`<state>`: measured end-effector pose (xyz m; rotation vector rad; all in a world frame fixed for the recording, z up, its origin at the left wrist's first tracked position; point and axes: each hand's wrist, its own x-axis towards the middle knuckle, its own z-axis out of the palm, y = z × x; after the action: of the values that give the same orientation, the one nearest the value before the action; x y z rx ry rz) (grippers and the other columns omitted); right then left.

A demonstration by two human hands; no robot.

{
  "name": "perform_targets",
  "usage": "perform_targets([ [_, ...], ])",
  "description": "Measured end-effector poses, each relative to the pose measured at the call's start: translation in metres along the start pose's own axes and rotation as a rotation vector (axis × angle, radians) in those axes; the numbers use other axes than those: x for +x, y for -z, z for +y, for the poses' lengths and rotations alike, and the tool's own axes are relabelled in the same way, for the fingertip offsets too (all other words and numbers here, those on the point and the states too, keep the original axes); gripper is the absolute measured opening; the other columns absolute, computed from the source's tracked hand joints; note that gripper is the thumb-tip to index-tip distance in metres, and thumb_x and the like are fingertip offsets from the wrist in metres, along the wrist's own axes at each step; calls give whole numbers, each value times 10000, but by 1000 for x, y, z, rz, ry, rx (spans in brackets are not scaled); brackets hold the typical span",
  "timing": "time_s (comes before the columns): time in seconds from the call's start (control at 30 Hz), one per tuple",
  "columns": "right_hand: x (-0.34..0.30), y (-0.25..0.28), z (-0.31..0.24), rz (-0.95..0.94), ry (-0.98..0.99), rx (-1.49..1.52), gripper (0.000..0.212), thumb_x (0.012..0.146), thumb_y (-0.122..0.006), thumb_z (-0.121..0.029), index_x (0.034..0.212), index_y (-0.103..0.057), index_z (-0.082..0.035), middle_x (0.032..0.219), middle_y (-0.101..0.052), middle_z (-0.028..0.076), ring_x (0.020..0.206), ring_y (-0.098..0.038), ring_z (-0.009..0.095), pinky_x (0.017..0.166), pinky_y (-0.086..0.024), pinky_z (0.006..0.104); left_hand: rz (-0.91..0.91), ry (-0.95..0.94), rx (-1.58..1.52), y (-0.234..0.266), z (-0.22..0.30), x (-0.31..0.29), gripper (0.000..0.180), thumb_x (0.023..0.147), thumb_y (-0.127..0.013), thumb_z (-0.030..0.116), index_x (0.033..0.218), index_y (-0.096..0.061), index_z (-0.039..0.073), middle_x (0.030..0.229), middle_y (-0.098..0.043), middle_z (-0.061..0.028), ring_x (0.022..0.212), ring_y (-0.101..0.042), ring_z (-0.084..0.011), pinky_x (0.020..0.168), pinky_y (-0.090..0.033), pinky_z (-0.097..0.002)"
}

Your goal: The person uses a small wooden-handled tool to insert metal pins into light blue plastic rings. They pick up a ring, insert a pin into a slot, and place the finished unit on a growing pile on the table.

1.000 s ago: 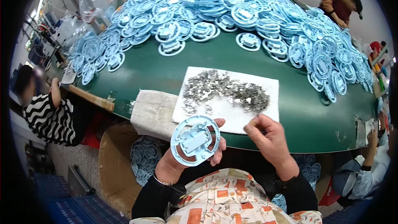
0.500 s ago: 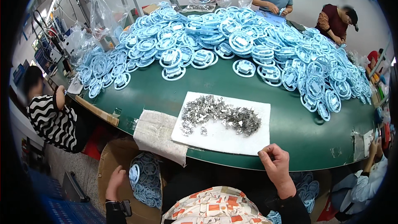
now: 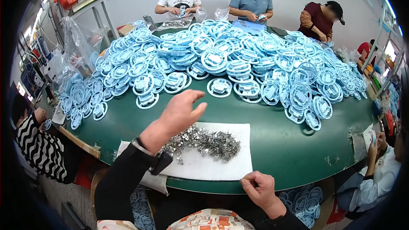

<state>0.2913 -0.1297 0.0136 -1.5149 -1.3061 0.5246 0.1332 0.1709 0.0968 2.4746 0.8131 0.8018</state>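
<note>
Hovering near the blue rings (image 3: 220,86), the left hand (image 3: 177,113) is empty, thumb and fingers apart. Pale plastic with blocky centres, the rings lie heaped across the green table (image 3: 294,153); small silvery clips (image 3: 215,145) cover a white pad (image 3: 204,173). The right hand (image 3: 260,187) is pinched; around what, I cannot tell.

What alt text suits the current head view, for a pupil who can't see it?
A person's open left hand extends toward heaped light-blue plastic rings; the curled right hand is beside a white board bearing small metal pieces.
</note>
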Motion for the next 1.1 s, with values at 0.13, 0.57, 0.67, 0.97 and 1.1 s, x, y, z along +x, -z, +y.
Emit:
perform_targets([
  [0.13,3,1,-2,0,16,16,143,869,-792,-73,819,-672,-13,626,-647,53,491,-593,96,472,-453,249,-150,112,190,-80,-29,93,589,881,-731,345,1318,-612,-31,1294,-650,-236,1223,-609,-382,1042,-486,-437],
  [0.57,3,12,7,-59,75,231,100,898,-761,-56,864,-690,6,684,-693,63,529,-612,80,484,-470,233,-303,70,432,-67,-23,89,864,726,-786,270,1472,-453,-12,1233,-583,-225,1201,-561,-381,1023,-486,-441],
  [0.67,1,14,6,-19,82,225,86,909,-747,-58,903,-697,12,684,-679,50,529,-590,73,489,-453,230,-118,-137,370,-55,4,70,894,686,-795,169,1469,-419,-43,1153,-580,-209,1121,-565,-373,969,-491,-436],
  [0.97,16,30,6,177,-170,574,283,972,-700,-98,1212,-618,26,992,-672,49,766,-567,47,676,-466,200,-28,-496,231,-38,121,-11,965,656,-795,92,1512,-374,-55,1171,-577,-183,1056,-577,-353,954,-489,-433],
  [1.1,29,40,-14,161,-165,813,428,1011,-671,-165,1367,-511,9,1057,-647,48,769,-548,45,647,-470,194,-76,-490,96,-41,158,-61,924,654,-795,84,1484,-416,-62,1204,-574,-179,1065,-578,-349,955,-492,-441],
])
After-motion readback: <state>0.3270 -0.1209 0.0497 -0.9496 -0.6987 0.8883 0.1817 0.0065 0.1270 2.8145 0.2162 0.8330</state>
